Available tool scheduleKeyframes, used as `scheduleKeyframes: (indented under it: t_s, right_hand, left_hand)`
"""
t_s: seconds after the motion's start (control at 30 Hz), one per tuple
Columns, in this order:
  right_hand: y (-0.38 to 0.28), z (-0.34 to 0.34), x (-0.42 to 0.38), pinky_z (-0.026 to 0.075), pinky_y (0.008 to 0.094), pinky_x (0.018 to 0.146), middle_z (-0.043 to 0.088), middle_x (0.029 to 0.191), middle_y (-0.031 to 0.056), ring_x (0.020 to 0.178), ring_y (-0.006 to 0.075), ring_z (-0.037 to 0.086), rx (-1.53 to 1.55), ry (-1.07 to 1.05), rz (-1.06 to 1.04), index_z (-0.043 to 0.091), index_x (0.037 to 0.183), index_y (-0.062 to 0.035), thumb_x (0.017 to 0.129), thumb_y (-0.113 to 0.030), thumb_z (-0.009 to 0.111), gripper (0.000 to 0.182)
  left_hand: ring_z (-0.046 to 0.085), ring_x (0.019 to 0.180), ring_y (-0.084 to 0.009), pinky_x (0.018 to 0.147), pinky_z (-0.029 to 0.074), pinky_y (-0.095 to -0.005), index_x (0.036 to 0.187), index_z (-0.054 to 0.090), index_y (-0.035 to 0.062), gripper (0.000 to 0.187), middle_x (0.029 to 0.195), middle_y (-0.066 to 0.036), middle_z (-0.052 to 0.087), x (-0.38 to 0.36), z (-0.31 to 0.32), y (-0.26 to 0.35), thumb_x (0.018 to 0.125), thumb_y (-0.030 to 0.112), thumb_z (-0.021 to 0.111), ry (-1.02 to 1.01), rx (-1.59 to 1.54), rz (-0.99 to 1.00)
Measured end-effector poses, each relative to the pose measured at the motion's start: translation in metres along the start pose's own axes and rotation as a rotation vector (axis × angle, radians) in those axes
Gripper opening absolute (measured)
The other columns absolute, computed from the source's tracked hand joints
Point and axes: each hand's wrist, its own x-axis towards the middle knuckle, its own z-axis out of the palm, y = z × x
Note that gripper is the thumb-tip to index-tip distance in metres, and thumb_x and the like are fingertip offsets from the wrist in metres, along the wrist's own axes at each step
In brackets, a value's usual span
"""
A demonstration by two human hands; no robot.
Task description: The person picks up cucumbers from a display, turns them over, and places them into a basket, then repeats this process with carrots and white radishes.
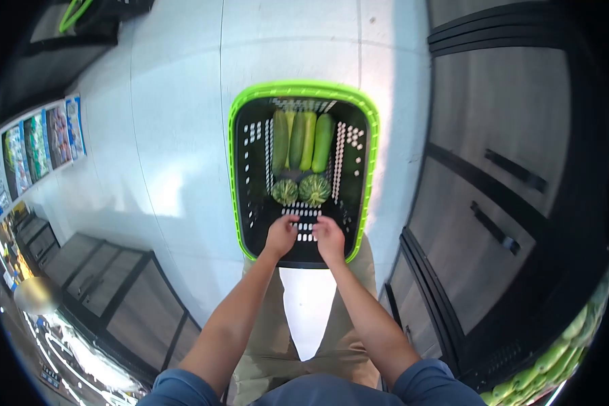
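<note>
A deep black basket (pixel 355 162) with a bright green rim stands on the floor in front of me. Inside, several long green zucchini (pixel 323 143) lie side by side toward the far end. Two round, striped green squash (pixel 314 190) sit nearer to me, below them. My left hand (pixel 283 235) is over the near end of the basket, its fingers curled inward. Facing it, my right hand (pixel 328 238) is curled the same way, a small gap apart. A dark bar shows between the fingertips; whether they grip it is hard to make out against the black basket.
Dark cabinets with black handles (pixel 515 170) line the right side. Packaged goods (pixel 37 145) fill a shelf at the left, above more grey cabinets (pixel 98 271). Green produce (pixel 545 365) shows at the lower right. Pale floor tiles (pixel 176 101) surround the basket.
</note>
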Motion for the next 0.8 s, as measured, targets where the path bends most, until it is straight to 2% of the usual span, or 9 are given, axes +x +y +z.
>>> scheduleKeyframes:
  t_s: [0.07,0.13,0.27,0.33,0.43,0.53,0.63,0.77,0.8]
  right_hand:
    - [-0.035,-0.032,-0.034,0.056,0.0256,0.073,0.074,0.095,0.0096,0.081,0.0136,0.071,-0.024,-0.014,-0.016,0.062,0.126,0.0016,0.102,-0.003,0.052,0.026]
    - [-0.052,-0.064,-0.060,0.057,0.0271,0.073,0.074,0.096,0.0108,0.082,0.0152,0.071,0.056,0.013,-0.035,0.062,0.125,0.0011,0.103,-0.004,0.051,0.025]
    - [-0.106,-0.137,-0.118,0.058,0.0315,0.077,0.075,0.096,0.0128,0.082,0.0171,0.072,-0.035,0.056,-0.113,0.063,0.124,0.0016,0.102,-0.006,0.051,0.026]
    - [-0.136,-0.176,-0.157,0.058,0.0356,0.081,0.076,0.097,0.0127,0.087,0.0211,0.074,-0.159,0.080,-0.159,0.063,0.126,-0.0007,0.102,-0.012,0.052,0.029]
    - [-0.153,-0.225,-0.225,0.057,0.0379,0.089,0.076,0.101,0.0138,0.095,0.0267,0.074,-0.323,0.190,-0.262,0.067,0.125,-0.0066,0.098,-0.018,0.057,0.030]
    - [-0.142,-0.263,-0.297,0.056,0.0394,0.087,0.076,0.100,0.0139,0.095,0.0290,0.073,-0.244,0.294,-0.262,0.066,0.125,-0.0037,0.097,-0.018,0.057,0.033]
    - [-0.130,-0.283,-0.374,0.056,0.0401,0.086,0.076,0.100,0.0139,0.094,0.0303,0.072,-0.162,0.463,-0.218,0.067,0.125,-0.0050,0.094,-0.019,0.059,0.035]
    - [-0.091,-0.270,-0.459,0.055,0.0418,0.085,0.076,0.098,0.0134,0.094,0.0320,0.072,-0.086,0.661,-0.147,0.068,0.125,-0.0092,0.092,-0.022,0.060,0.036]
    - [-0.081,-0.266,-0.477,0.055,0.0422,0.086,0.075,0.098,0.0134,0.094,0.0321,0.071,-0.056,0.722,-0.106,0.069,0.125,-0.0106,0.092,-0.024,0.060,0.036]
  left_hand:
    - [0.068,0.072,-0.0192,0.068,0.055,-0.0336,0.115,0.072,0.0068,0.026,0.079,-0.007,0.069,-0.034,-0.017,0.018,0.090,0.007,0.070,-0.031,-0.099,-0.051]
    - [0.069,0.076,-0.0168,0.072,0.057,-0.0300,0.121,0.070,0.0052,0.029,0.083,-0.006,0.072,-0.066,-0.033,0.034,0.093,0.003,0.068,-0.040,-0.449,-0.175]
    - [0.071,0.098,-0.0203,0.083,0.061,-0.0340,0.142,0.054,0.0033,0.049,0.122,-0.018,0.067,-0.129,-0.060,0.092,0.094,-0.007,0.062,0.041,-0.708,-0.222]
    - [0.070,0.103,-0.0232,0.084,0.062,-0.0354,0.148,0.046,0.0057,0.056,0.134,-0.018,0.061,-0.158,-0.070,0.133,0.096,-0.008,0.059,-0.113,-0.777,-0.200]
    - [0.071,0.098,-0.0237,0.078,0.062,-0.0351,0.149,0.043,0.0079,0.055,0.128,-0.016,0.064,-0.192,-0.060,0.199,0.097,-0.003,0.058,-0.208,-0.705,-0.192]
    - [0.071,0.087,-0.0200,0.069,0.061,-0.0323,0.146,0.045,0.0098,0.050,0.119,-0.013,0.068,-0.231,-0.030,0.244,0.098,0.004,0.059,-0.277,-0.594,-0.114]
    - [0.070,0.078,-0.0176,0.063,0.059,-0.0301,0.143,0.048,0.0104,0.044,0.111,-0.010,0.068,-0.252,-0.014,0.247,0.100,0.004,0.055,-0.473,-0.341,0.038]
    - [0.068,0.072,-0.0177,0.059,0.058,-0.0310,0.140,0.049,0.0097,0.042,0.106,-0.010,0.068,-0.257,-0.033,0.221,0.099,0.005,0.053,-0.547,-0.108,0.126]
    - [0.068,0.070,-0.0186,0.057,0.057,-0.0325,0.140,0.049,0.0098,0.042,0.104,-0.010,0.068,-0.258,-0.044,0.211,0.098,0.006,0.053,-0.502,-0.130,0.072]
